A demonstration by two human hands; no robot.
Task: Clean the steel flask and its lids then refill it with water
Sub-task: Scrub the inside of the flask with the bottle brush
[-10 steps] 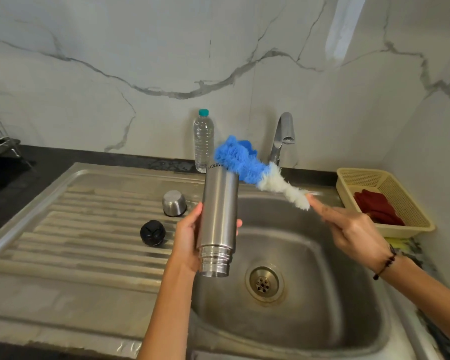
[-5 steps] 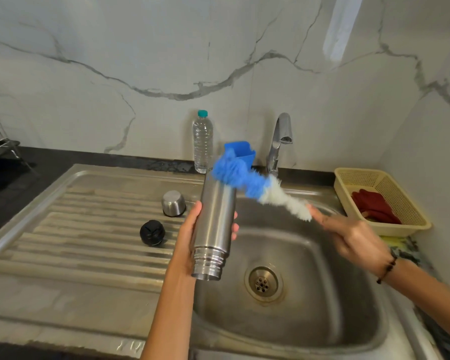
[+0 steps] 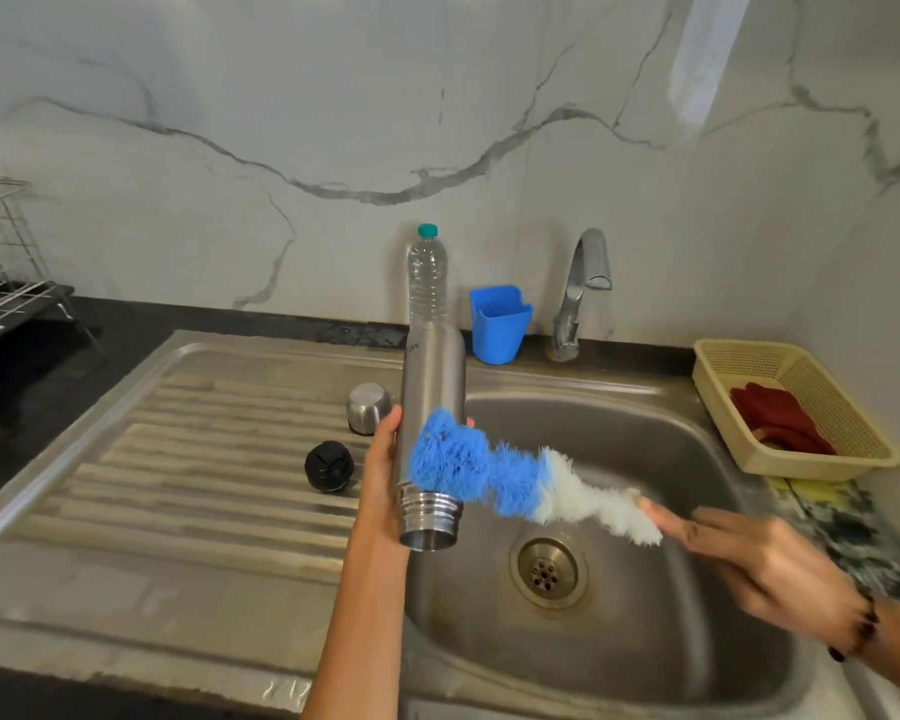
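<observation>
While the left hand (image 3: 385, 475) grips 1 flask (image 3: 431, 407), the right hand (image 3: 759, 558) holds 1 brush (image 3: 494, 475) — 2 lids (image 3: 368, 407) aside.

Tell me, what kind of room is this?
Most likely a home kitchen. There is a steel sink with a tap, a ribbed draining board beside it, and a wire dish rack on the counter.
</observation>
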